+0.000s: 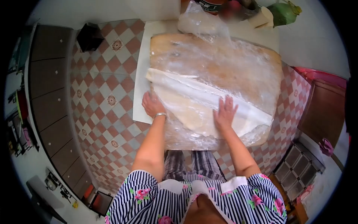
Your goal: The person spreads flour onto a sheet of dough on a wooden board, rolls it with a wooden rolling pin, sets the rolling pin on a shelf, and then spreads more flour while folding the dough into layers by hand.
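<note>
A thin pale sheet of dough [186, 110] lies on a floured wooden board [209, 56]. Across it runs a long, white floured roll [197, 91], slanting from the upper left to the lower right; whether a rolling pin is inside cannot be seen. My right hand [225, 113] rests on the dough with fingers spread, the fingertips reaching the roll. At the left edge of the dough is my left hand [152, 106], a bracelet on its wrist, the fingers loosely bent and slightly blurred. It seems to hold nothing.
Beneath the board is a white tabletop [141, 100]. A clear plastic bag [203, 24] lies at the back edge, with a green bag [285, 14] and a pale cup [262, 18] behind. A black bin [90, 37] stands on the tiled floor, and drawers [48, 82] line the left.
</note>
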`<state>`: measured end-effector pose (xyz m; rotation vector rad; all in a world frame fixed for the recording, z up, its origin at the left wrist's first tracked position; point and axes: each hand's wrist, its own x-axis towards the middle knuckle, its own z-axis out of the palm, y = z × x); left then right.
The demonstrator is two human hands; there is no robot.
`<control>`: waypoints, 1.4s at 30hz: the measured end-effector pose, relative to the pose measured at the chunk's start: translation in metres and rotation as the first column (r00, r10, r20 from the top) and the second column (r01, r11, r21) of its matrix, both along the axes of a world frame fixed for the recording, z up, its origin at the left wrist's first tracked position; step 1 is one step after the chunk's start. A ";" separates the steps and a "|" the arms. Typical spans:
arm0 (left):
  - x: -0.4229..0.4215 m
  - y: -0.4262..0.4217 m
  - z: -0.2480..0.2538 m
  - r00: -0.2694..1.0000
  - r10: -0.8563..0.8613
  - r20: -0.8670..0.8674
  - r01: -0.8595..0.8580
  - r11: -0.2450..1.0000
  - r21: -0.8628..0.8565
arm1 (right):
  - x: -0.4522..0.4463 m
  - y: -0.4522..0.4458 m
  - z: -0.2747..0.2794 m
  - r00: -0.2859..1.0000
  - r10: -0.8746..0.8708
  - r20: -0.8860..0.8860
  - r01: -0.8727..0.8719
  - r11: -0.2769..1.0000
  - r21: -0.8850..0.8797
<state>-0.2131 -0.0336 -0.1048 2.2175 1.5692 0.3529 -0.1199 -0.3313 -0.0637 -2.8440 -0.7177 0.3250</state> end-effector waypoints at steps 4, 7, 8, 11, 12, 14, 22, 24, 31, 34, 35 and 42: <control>0.032 0.025 -0.002 0.959 -0.013 0.284 0.060 0.985 -0.159 | 0.004 -0.033 0.003 0.998 0.014 -0.060 -0.016 0.999 -0.028; 0.064 0.052 -0.001 0.842 0.251 0.477 0.001 0.884 -0.468 | 0.002 -0.037 0.001 0.997 0.025 -0.072 -0.025 1.000 -0.005; 0.073 0.055 -0.001 0.809 0.265 0.525 -0.013 0.901 -0.433 | 0.003 -0.036 -0.002 0.997 0.020 -0.069 -0.019 1.000 0.003; 0.086 0.056 0.017 0.847 0.203 0.492 -0.005 0.927 -0.374 | 0.000 -0.036 -0.007 0.998 0.006 -0.058 -0.005 1.000 0.017; 0.089 0.055 0.024 0.879 0.166 0.447 0.009 0.932 -0.363 | -0.001 -0.036 -0.008 0.999 0.004 -0.045 -0.003 1.000 0.023; 0.092 0.058 0.023 0.892 0.172 0.417 0.021 0.908 -0.419 | -0.003 -0.035 -0.012 1.000 -0.001 -0.018 0.002 0.999 0.034; 0.102 0.091 0.003 0.725 0.408 0.554 0.200 0.645 -0.737 | -0.003 -0.010 -0.013 0.996 -0.081 0.023 0.081 0.996 0.024; 0.115 0.093 0.008 0.720 0.404 0.564 0.249 0.608 -0.754 | 0.000 0.000 -0.015 0.991 -0.128 0.029 0.128 0.992 0.002; 0.152 0.098 0.008 0.808 0.193 0.556 0.231 0.765 -0.601 | 0.004 0.083 -0.026 0.992 -0.129 0.003 0.129 0.991 0.037; 0.131 0.106 0.013 0.795 0.189 0.577 0.173 0.840 -0.514 | 0.009 0.144 -0.026 0.998 0.063 0.012 -0.064 0.992 0.106; 0.118 0.109 0.013 0.810 0.166 0.562 0.143 0.874 -0.465 | 0.014 0.168 -0.026 0.996 0.088 0.004 -0.088 0.990 0.113; 0.037 0.127 -0.017 0.850 0.191 0.491 0.082 0.872 -0.482 | 0.051 0.295 -0.020 0.974 0.216 -0.069 -0.195 0.954 0.229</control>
